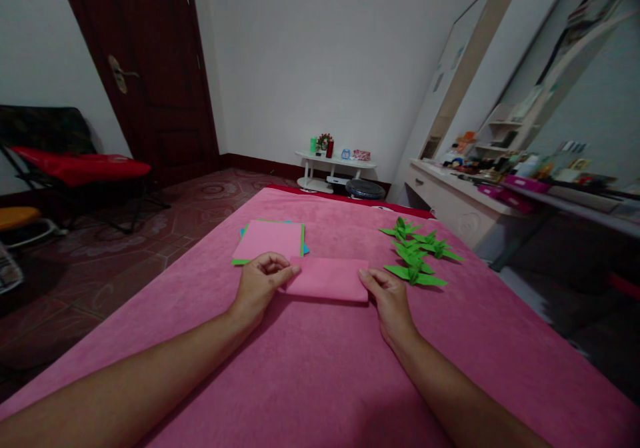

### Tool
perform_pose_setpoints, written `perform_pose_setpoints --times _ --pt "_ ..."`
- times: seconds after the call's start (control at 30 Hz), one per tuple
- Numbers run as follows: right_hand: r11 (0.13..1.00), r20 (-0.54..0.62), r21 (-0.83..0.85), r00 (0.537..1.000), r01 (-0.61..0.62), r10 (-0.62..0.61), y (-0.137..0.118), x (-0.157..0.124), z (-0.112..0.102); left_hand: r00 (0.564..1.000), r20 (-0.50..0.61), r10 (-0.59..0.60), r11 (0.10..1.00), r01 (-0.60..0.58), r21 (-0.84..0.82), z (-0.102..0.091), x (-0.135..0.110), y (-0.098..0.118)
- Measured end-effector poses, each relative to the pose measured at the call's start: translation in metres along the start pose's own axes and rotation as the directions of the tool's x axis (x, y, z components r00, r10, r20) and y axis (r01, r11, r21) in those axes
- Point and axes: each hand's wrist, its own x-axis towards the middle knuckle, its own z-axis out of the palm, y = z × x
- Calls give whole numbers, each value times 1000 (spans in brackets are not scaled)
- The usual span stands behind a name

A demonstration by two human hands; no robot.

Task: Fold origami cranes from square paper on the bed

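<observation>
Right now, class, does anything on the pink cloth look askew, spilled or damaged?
Only the paper stack beyond the left hand: its sheets are fanned, with a green edge and blue corners poking out under the pink top sheet. The folded pink paper and green origami cranes look undamaged; nothing is spilled.

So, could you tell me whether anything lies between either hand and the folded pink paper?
Nothing visible does. The left hand touches the folded pink paper at its left end and the right hand at its right end. The stack of sheets lies beyond it, the green paper figures to its right.
</observation>
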Motion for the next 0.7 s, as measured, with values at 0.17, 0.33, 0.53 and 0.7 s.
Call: perform_pose_setpoints --times 0.17,0.33,0.53,0.7 --pt "1000 13 15 1000 2 -2 1 1 0 1000 16 -13 997 14 -81 -1 0 -2" --pt "1000 -8 25 1000 -9 9 -1 0 0 999 39 -3 997 6 -81 -2 0 -2" --pt "1000 12 14 1000 16 -16 -4 0 2 999 39 -4 998 6 -68 0 0 -1" --pt "1000 5 -4 1000 16 -16 -5 0 2 999 47 -3 998 7 -69 -2 0 -3"
